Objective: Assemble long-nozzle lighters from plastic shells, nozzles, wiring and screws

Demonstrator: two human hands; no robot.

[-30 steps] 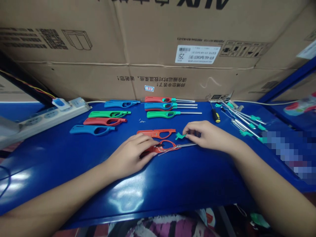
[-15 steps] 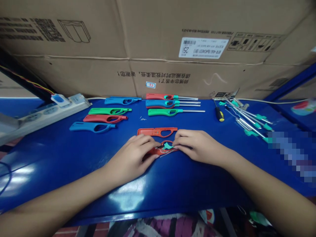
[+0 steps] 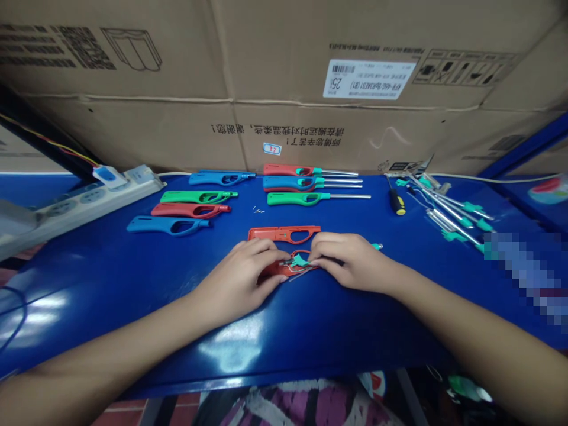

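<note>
My left hand (image 3: 255, 269) is closed on the rear of an orange half-casing of a stick lighter (image 3: 271, 270), thumb on the near edge and fingers over the far side. A green trigger (image 3: 300, 260) and thin wires lie in the casing between my hands. At its front end, my right hand (image 3: 350, 259) pinches the trigger piece; the fingertips partly cover it. Past the right knuckles a small green and metal tip (image 3: 377, 246) shows. Just behind, the other orange half-casing (image 3: 270, 233) lies on the table with its inside up.
Several lighter casings (image 3: 171, 225) lie at left, with lighters with metal tubes (image 3: 295, 199) at back centre. Tiny screws (image 3: 258, 210) sit between them. A screwdriver (image 3: 396, 201) and a pile of metal tubes (image 3: 448, 213) are at right. A power strip (image 3: 91, 201) stands left; cardboard (image 3: 284, 83) walls the back.
The green trigger has shifted slightly in the casing. A green and metal tip now shows past my right hand. Both hands keep nearly the same place, and the view has tilted slightly.
</note>
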